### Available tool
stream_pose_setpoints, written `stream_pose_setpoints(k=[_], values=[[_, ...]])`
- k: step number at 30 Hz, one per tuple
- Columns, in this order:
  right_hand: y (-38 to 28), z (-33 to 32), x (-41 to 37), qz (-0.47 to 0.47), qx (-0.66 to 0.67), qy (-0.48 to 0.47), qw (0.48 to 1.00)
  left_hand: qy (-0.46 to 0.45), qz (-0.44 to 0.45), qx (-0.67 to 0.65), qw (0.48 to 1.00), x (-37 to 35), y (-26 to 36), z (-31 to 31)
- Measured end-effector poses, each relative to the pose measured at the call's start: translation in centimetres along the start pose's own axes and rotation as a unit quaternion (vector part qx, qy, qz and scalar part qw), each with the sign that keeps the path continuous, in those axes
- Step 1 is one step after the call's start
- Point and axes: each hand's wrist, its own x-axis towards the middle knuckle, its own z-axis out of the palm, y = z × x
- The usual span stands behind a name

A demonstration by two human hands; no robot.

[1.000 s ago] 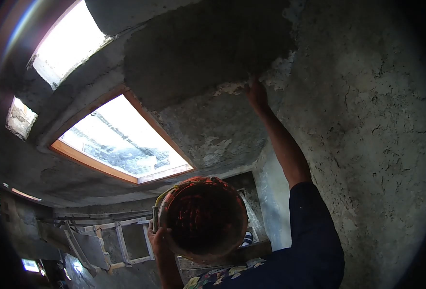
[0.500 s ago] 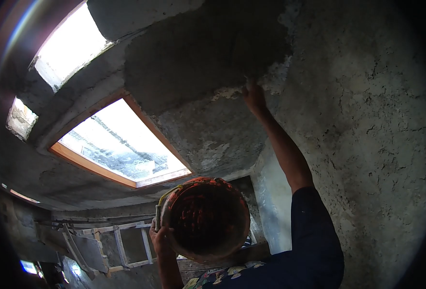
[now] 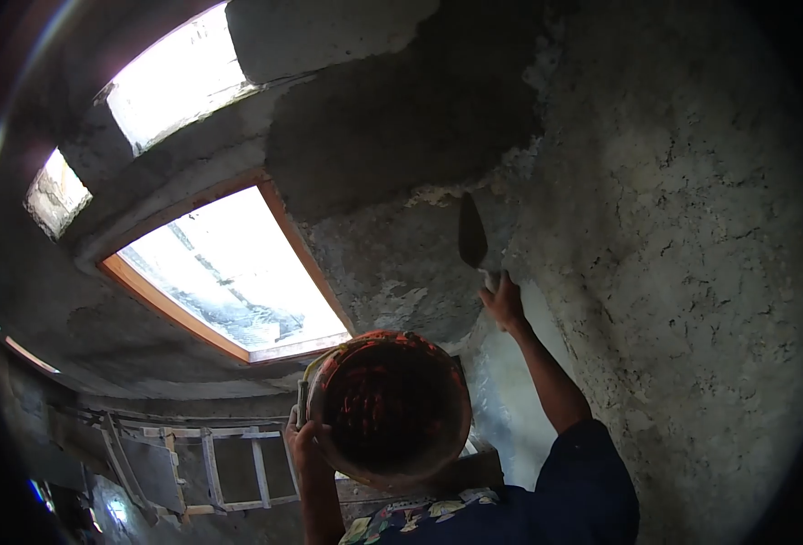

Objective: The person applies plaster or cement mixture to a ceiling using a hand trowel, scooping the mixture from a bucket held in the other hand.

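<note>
My right hand (image 3: 508, 302) is closed round the handle of a pointed trowel (image 3: 472, 234), whose dark blade points up in front of the wall. Behind the blade, a dark patch of plaster (image 3: 383, 127) ends in a ragged, lighter edge. Low in the view, my left hand (image 3: 306, 443) grips the side of a round bucket (image 3: 391, 409) near its handle (image 3: 302, 402). The bucket's mouth faces me, with reddish-orange smears round its rim and a dark inside.
Left of the bucket is a window with an orange-brown frame (image 3: 183, 311). Two bright openings, the larger one (image 3: 179, 82) uppermost, pierce the wall above it. A rough grey wall (image 3: 674, 272) rises on the right. Below the window stands a ladder-like wooden frame (image 3: 211, 463).
My right hand has come down and back from the ragged plaster edge, and the trowel blade now shows clearly. The view has shifted slightly; my left hand still holds the bucket.
</note>
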Motion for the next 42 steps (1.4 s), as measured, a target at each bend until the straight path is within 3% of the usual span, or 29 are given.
stream_pose_setpoints(k=[4, 6, 8, 10, 14, 19, 21, 27, 34, 39, 41, 42], values=[[-3.2, -8.1, -7.5, 0.141, 0.051, -0.064, 0.987, -0.038, 0.005, -0.015, 0.999, -0.7, -0.1, -0.3], [-2.3, -11.2, -11.0, 0.009, -0.011, -0.017, 1.000, -0.065, 0.007, -0.016, 0.998, -1.3, 0.3, 0.0], [-4.2, -15.2, -14.2, -0.049, -0.056, -0.028, 0.997, -0.077, 0.017, -0.014, 0.997, -2.0, 0.6, 0.9], [-6.9, -18.9, -17.1, 0.022, -0.062, -0.091, 0.994, -0.078, 0.016, 0.002, 0.997, -2.6, 1.0, 1.4], [-10.3, -22.4, -21.8, 0.059, -0.069, -0.121, 0.989, -0.056, 0.026, 0.006, 0.998, -4.1, 0.9, 2.3], [-12.5, -23.0, -25.4, 0.029, -0.094, -0.177, 0.979, -0.106, 0.019, 0.067, 0.992, -5.0, 0.5, 0.5], [-12.9, -22.5, -26.0, 0.045, -0.085, -0.206, 0.974, -0.150, 0.039, 0.029, 0.987, -5.3, 1.3, 1.6], [-14.1, -20.3, -27.0, 0.095, -0.084, -0.268, 0.955, -0.167, 0.041, 0.004, 0.985, -6.8, 3.0, 2.5], [-14.3, -18.6, -28.2, 0.058, -0.143, -0.244, 0.957, -0.223, 0.062, 0.003, 0.973, -7.3, 1.6, 0.5], [-13.7, -18.4, -28.6, 0.030, -0.158, -0.241, 0.957, -0.179, 0.072, 0.025, 0.981, -8.1, 1.9, 0.9], [-13.6, -18.2, -28.8, 0.024, -0.154, -0.233, 0.960, -0.136, 0.102, 0.181, 0.969, -8.6, 2.4, 1.1], [-13.7, -18.2, -28.9, 0.022, -0.155, -0.231, 0.960, -0.136, 0.105, 0.179, 0.969, -9.0, 2.9, 1.6]])
